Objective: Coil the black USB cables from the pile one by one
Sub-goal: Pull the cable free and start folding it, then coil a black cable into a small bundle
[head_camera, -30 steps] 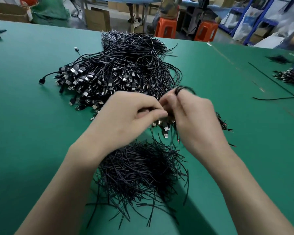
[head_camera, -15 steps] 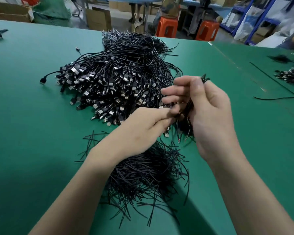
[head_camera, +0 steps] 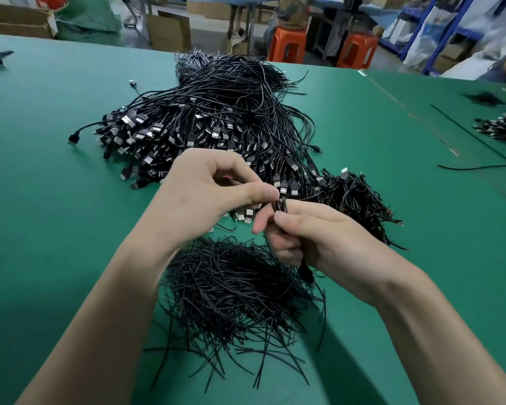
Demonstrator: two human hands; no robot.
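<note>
Right now a thin black cable, doubled into several strands, is pinched in the grip of left hand and right hand, just before the pile on the green table.

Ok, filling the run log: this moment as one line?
step: coiling one cable | left hand: pinches black USB cable | right hand: grips same cable | cable pile: behind hands, on green table
</note>
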